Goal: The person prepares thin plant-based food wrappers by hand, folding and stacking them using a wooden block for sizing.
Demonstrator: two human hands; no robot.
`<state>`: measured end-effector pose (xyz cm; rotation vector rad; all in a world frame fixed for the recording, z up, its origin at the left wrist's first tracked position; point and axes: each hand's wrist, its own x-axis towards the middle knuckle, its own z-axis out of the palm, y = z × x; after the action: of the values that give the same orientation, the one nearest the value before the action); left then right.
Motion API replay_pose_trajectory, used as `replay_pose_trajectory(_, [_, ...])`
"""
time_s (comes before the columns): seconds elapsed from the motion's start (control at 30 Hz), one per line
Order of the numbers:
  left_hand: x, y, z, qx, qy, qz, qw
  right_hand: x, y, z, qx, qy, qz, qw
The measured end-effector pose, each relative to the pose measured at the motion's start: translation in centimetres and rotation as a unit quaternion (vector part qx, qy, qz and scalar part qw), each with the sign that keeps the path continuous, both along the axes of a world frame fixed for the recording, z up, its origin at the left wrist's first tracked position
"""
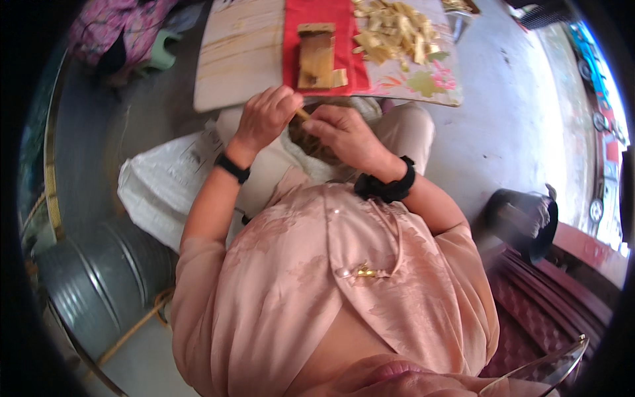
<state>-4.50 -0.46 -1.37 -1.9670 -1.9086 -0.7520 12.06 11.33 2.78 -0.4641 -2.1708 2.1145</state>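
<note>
My left hand (268,116) is closed around a thin yellowish-brown strip (302,114) just off the table's near edge. The fingers of my right hand (345,131) pinch the strip's other end. Beyond them, a wooden block or board (316,59) lies on a red cloth (292,44), with a small pale piece (340,78) against its right side. To the right of the cloth is a heap of pale yellow flat strips (397,32). Below my hands, between the knees, an open sack or container (315,144) holds brownish material, partly hidden by my right hand.
The table (238,64) has a floral corner. A white woven sack (163,173) lies beside my left leg, with a metal drum (104,273) behind it. A green stool (163,49) stands at far left, a dark bucket (521,223) at right.
</note>
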Motion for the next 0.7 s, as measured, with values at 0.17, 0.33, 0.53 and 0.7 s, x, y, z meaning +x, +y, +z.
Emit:
replay_pose_trajectory(0.17, [-0.3, 1.8, -1.0, 0.012, -0.097, 0.028, 0.995, -1.0, 1.2, -0.5, -0.019, 0.015, -0.070, 0.997])
replay_pose_trajectory(0.33, [-0.1, 3.1, 0.5, -0.059, -0.659, -0.041, 0.749, -2.8, 5.3, -2.7, 0.062, 0.039, -0.138, 0.988])
replay_pose_trajectory(0.53, [-1.2, 4.7, 0.7, -0.047, -0.551, 0.057, 0.831, -4.3, 6.8, -2.7, 0.135, 0.042, -0.159, 0.977])
replay_pose_trajectory(0.7, [-2.0, 6.2, 0.0, -0.055, -0.441, 0.109, 0.889, -5.7, 7.7, -4.1, 0.205, 0.040, -0.186, 0.960])
